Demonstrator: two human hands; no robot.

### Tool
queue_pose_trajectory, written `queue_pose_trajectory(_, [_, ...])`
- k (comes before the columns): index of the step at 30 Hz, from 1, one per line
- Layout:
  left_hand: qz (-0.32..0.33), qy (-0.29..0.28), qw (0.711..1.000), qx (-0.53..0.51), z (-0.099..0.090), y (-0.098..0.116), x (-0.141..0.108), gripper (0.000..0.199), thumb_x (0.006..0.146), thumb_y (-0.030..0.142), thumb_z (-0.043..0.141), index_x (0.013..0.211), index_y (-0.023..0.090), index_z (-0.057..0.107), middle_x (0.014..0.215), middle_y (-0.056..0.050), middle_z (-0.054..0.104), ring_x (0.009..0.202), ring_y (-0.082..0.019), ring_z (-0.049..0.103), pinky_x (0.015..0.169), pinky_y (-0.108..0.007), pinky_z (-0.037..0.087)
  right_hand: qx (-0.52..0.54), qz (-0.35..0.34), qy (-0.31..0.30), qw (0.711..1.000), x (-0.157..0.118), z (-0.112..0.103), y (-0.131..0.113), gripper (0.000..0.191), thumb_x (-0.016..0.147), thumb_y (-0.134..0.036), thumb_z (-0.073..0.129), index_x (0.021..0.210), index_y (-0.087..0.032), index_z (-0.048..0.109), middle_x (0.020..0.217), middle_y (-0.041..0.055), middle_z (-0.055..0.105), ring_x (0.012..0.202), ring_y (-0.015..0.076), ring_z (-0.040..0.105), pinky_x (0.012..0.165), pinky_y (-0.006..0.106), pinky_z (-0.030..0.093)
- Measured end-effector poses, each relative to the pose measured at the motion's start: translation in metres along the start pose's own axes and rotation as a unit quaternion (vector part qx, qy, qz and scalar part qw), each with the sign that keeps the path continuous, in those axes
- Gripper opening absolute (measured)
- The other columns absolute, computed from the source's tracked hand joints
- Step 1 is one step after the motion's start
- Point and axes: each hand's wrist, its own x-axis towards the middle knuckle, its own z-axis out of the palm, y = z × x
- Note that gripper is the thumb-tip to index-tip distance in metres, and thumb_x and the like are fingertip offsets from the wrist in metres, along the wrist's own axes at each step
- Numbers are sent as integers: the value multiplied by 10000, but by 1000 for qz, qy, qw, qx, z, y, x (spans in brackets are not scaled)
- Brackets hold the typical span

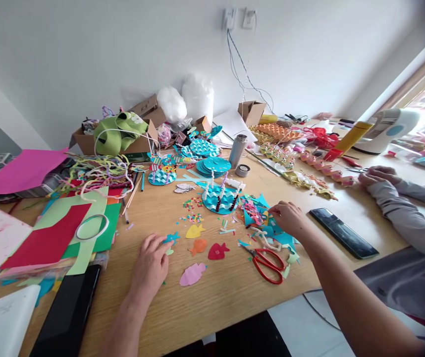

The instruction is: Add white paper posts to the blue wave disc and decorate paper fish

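My left hand (152, 258) lies on the table, fingers loosely spread, its fingertips by a blue paper fish (171, 238). Right of it lie a yellow fish (194, 231), an orange fish (198, 246), a red fish (218, 251) and a pink fish (192, 274). My right hand (287, 216) is over the pile of blue paper scraps (272, 230), fingertips bent together; whatever they hold is too small to make out. Red-handled scissors (268, 264) rest below that hand. A round blue wavy base (220, 198) with upright twisted stems stands behind the fish.
Coloured paper sheets (60, 233) and a black phone (69, 312) lie at the left. Behind are stacked blue discs (213, 167), a metal flask (238, 150) and tape (242, 170). Another phone (342, 232) lies at right, near another person's hands (378, 176).
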Motion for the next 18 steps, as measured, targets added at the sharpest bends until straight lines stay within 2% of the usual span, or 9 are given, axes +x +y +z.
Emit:
queue_pose_trajectory(4, [7,19,1000,-5,1,-2,0,404,787,8,448,1054,180,696,1108,-70,671,1142,-263,497,1006,-468,460,12,-6,25,1000,-3,-1,3,305,824,-115,466,908,-177,753,969,113,689,930,246,570,791,335,384])
queue_pose_trajectory(9, [8,86,995,-56,0,-3,1,373,777,-5,460,997,183,695,1046,-66,693,1078,-236,550,938,-425,507,90,-80,92,988,-16,-5,-10,326,843,-183,434,920,-193,751,834,98,669,815,228,576,760,340,433])
queue_pose_trajectory(12, [-16,145,986,-85,-6,-3,3,325,784,-6,453,896,186,692,977,-58,705,982,-209,598,880,-395,528,152,-117,106,976,-31,-11,-35,355,853,-257,435,1069,-208,712,723,69,632,735,222,574,682,332,441])
queue_pose_trajectory(15, [-54,182,977,-100,-14,-4,4,303,785,-6,448,846,184,675,943,-52,707,933,-191,624,850,-371,532,228,-121,94,961,-51,-20,-68,444,857,-284,451,1281,-219,566,708,31,630,667,190,575,639,305,438])
queue_pose_trajectory(17, [-72,189,973,-109,-21,-3,4,289,782,-8,454,831,182,665,925,-49,710,915,-186,632,841,-362,533,292,-114,78,946,-62,-23,-92,491,841,-300,489,1322,-202,493,695,9,628,630,175,577,621,292,444])
queue_pose_trajectory(18, [-76,186,973,-113,-25,-3,4,283,781,-9,459,827,181,663,918,-48,711,909,-184,633,842,-359,533,318,-111,68,939,-67,-24,-103,463,831,-314,512,1279,-196,514,697,7,635,632,173,587,621,290,450])
